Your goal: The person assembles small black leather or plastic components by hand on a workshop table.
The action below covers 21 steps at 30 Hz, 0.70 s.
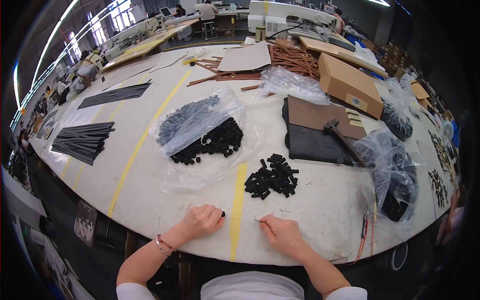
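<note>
Near the table's front edge, my left hand (200, 221) is closed, with a small black piece (223, 214) showing at its fingertips. My right hand (281, 232) pinches a thin metallic piece (256, 220), too small to name exactly; its tip points toward the left hand. The two hands are apart, on either side of a yellow tape strip (235, 235). Beyond the right hand lies a pile of short black strips (272, 177). Farther left, a clear plastic bag (185, 135) lies open with many small black rolled pieces (220, 140) in and beside it.
A hammer (342, 140) rests on a dark mat (315, 145) at right, near a plastic bag (390, 170) and a cardboard box (350, 82). Red-handled snips (364, 227) lie by the front right edge. Long black strips (85, 140) are at left, brown strips (295, 57) at the back.
</note>
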{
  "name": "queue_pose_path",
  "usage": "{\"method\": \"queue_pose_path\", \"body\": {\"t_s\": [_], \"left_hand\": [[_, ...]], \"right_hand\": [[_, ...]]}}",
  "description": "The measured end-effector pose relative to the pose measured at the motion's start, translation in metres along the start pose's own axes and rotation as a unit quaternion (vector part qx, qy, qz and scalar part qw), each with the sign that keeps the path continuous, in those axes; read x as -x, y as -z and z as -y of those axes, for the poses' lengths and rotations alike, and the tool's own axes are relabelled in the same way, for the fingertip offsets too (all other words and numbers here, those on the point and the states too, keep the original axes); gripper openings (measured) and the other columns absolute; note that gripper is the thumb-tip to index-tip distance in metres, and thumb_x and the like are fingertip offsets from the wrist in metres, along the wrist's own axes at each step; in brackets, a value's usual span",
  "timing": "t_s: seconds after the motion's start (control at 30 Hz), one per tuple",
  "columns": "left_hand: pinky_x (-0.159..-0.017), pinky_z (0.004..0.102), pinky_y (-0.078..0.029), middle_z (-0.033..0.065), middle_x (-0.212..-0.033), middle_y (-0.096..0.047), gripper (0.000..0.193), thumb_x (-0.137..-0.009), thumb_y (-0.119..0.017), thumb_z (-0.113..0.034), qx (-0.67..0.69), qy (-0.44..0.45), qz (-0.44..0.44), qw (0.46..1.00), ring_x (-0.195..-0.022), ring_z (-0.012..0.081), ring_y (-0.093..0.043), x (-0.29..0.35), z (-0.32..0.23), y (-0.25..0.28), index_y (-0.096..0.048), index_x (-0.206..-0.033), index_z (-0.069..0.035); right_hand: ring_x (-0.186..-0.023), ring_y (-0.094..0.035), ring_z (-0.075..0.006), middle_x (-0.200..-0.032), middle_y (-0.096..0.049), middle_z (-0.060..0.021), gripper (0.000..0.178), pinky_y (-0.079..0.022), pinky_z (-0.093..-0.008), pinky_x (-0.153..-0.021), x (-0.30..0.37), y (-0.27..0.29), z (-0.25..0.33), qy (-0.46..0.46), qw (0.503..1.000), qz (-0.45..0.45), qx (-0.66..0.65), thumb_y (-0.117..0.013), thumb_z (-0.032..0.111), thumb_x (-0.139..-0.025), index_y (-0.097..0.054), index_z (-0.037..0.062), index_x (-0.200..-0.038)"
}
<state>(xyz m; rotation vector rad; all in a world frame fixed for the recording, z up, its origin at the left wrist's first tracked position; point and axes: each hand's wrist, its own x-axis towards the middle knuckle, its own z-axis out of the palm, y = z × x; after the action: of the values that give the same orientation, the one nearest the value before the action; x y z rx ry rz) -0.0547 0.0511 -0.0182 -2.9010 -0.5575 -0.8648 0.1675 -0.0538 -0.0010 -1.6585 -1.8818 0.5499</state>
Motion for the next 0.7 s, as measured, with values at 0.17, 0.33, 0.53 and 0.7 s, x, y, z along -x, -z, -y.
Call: {"method": "queue_pose_path", "body": {"t_s": [0.17,0.33,0.53,0.7], "left_hand": [[-0.039,0.0292,-0.038,0.0043,-0.056,-0.045,0.015,-0.062,-0.063,-0.006,-0.037,-0.021,-0.052,0.998,-0.046,0.0181,-0.048,-0.033,0.011,0.015,-0.052,-0.071,-0.003],[-0.060,0.0312,-0.047,0.0119,-0.083,-0.057,0.031,-0.069,-0.064,-0.011,-0.134,0.159,-0.057,0.976,-0.074,0.0260,-0.057,-0.086,0.078,0.000,-0.051,-0.094,0.003],[-0.092,0.0368,-0.034,0.0172,-0.121,-0.044,0.057,-0.074,-0.059,-0.022,-0.063,0.328,0.275,0.902,-0.110,0.0309,-0.043,-0.091,0.106,-0.005,-0.037,-0.121,0.001],[-0.097,0.0440,-0.027,0.0131,-0.136,-0.026,0.067,-0.077,-0.056,-0.029,-0.143,0.356,0.044,0.922,-0.121,0.0321,-0.031,-0.098,0.131,0.021,-0.024,-0.133,-0.010]], "right_hand": [[-0.058,-0.058,-0.0240,-0.069,-0.060,-0.0069,0.010,-0.045,-0.0353,-0.050,-0.002,-0.004,-0.002,0.017,1.000,-0.021,-0.006,-0.052,0.016,-0.080,-0.053,0.0075,-0.084],[-0.057,-0.058,-0.0240,-0.069,-0.060,-0.0068,0.009,-0.045,-0.0354,-0.050,-0.002,-0.004,-0.004,0.010,1.000,-0.019,0.003,-0.052,0.016,-0.080,-0.053,0.0076,-0.084],[-0.058,-0.058,-0.0245,-0.067,-0.060,-0.0089,0.010,-0.045,-0.0333,-0.053,-0.002,-0.005,-0.003,0.014,1.000,-0.025,-0.010,-0.053,0.015,-0.080,-0.056,0.0066,-0.085],[-0.058,-0.058,-0.0242,-0.067,-0.060,-0.0087,0.010,-0.045,-0.0333,-0.053,-0.002,-0.005,-0.001,0.011,1.000,-0.020,-0.009,-0.053,0.015,-0.080,-0.056,0.0064,-0.085]]}}
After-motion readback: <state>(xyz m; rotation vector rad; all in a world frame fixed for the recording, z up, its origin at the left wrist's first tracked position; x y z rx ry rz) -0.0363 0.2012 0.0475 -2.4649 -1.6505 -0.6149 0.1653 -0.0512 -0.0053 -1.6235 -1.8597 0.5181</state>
